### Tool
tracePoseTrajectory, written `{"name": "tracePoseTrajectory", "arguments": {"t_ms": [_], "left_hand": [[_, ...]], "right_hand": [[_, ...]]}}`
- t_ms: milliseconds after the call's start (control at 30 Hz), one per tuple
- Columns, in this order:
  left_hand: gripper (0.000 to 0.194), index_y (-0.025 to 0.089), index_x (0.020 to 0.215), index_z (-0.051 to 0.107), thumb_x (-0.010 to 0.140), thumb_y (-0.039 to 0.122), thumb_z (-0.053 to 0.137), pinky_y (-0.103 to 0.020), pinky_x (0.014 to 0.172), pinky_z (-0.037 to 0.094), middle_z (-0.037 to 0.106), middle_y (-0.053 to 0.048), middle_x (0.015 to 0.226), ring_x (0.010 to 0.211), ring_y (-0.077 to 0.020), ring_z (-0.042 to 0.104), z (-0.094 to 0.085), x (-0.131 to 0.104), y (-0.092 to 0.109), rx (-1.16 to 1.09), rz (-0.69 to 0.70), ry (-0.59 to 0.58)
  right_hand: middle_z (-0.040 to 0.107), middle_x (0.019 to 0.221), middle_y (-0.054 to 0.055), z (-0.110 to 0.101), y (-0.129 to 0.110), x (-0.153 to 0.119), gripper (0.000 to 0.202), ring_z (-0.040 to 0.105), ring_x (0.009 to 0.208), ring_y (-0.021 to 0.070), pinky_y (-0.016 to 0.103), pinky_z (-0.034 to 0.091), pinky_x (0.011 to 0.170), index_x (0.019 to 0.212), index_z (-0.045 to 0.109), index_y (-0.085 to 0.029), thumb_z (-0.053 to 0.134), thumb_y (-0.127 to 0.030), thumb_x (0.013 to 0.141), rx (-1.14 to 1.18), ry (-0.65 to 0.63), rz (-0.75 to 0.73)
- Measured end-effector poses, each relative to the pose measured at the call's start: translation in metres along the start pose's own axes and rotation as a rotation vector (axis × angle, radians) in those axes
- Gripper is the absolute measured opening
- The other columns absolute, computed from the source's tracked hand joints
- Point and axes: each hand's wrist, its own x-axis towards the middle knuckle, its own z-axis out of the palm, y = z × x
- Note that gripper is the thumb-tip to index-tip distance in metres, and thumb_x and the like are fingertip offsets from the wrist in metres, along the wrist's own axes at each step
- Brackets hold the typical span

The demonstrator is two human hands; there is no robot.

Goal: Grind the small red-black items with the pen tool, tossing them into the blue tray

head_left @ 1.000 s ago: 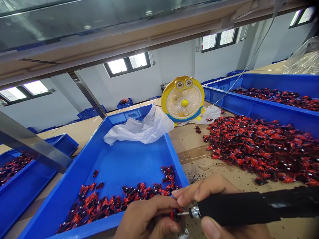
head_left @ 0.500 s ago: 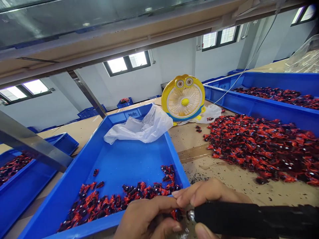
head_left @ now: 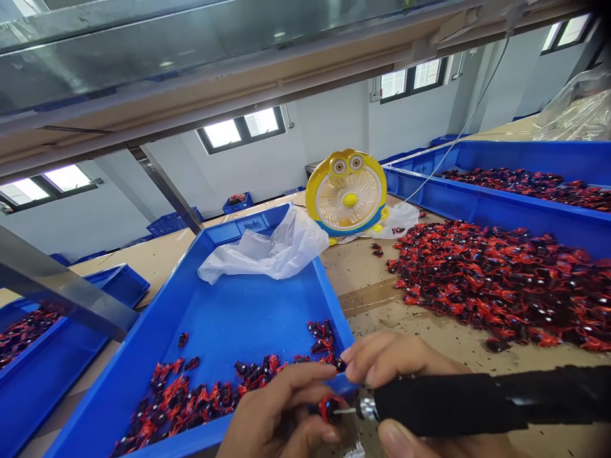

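Note:
My left hand (head_left: 281, 413), at the bottom centre, pinches a small red and black part (head_left: 329, 408) between its fingers. My right hand (head_left: 410, 362) grips a black powered screwdriver (head_left: 449, 404), which lies nearly level and points left. Its thin metal bit meets the part's right side. Both hands are over the near right corner of a blue tray (head_left: 229, 315). Many similar parts (head_left: 186, 394) lie along the tray's near side, and a white plastic bag (head_left: 272, 248) hangs over its far end.
A big heap of red and black parts (head_left: 491, 280) covers the brown tabletop (head_left: 377, 292) on the right. Behind it stands another blue tray (head_left: 506, 213). A yellow fan (head_left: 350, 197) stands at the centre back. A metal post (head_left: 62, 286) crosses the left side.
The screwdriver has shifted slightly right, away from my left hand, and its thin bit now shows. My right index finger has lifted a little. The view has tilted slightly.

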Motion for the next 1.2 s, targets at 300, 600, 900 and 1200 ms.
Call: {"name": "tracePoseTrajectory", "arguments": {"t_ms": [300,600,900,1200], "left_hand": [[0.02,0.027,0.123,0.078,0.105,0.034,0.075,-0.021,0.095,0.064,0.087,-0.004,0.111,0.101,-0.0175,0.083,-0.017,0.013,0.005,0.429,0.398,0.047],[0.022,0.025,0.12,0.074,0.11,0.042,0.065,-0.017,0.124,0.038,0.09,0.005,0.099,0.095,-0.0063,0.086,-0.013,0.019,0.007,0.452,0.413,-0.078],[0.023,0.025,0.115,0.078,0.111,0.042,0.063,-0.013,0.109,0.053,0.09,0.003,0.097,0.095,-0.0091,0.086,-0.012,0.019,0.009,0.436,0.376,-0.079],[0.022,0.021,0.118,0.077,0.111,0.036,0.063,-0.018,0.096,0.065,0.09,-0.003,0.095,0.093,-0.0155,0.087,-0.01,0.018,0.013,0.424,0.393,-0.079]], "right_hand": [[0.08,0.092,0.008,-0.001,0.004,0.0,0.028,0.081,0.092,0.0316,0.04,0.07,0.08,0.106,0.073,-0.029,0.088,-0.04,0.086,0.073,0.09,-0.021],[0.081,0.104,0.001,-0.01,0.001,-0.013,0.013,0.082,0.093,0.0192,0.026,0.066,0.083,0.118,0.062,-0.037,0.063,-0.032,0.107,0.113,-0.072,0.064],[0.077,0.107,-0.004,-0.016,0.003,-0.009,0.029,0.08,0.097,0.0172,0.028,0.064,0.087,0.116,0.061,-0.037,0.064,-0.015,0.098,0.074,-0.192,0.12],[0.075,0.099,0.001,-0.012,0.003,-0.009,0.027,0.079,0.092,0.0239,0.03,0.062,0.067,0.118,0.058,-0.035,0.063,-0.018,0.098,-0.043,-0.223,0.098]]}}
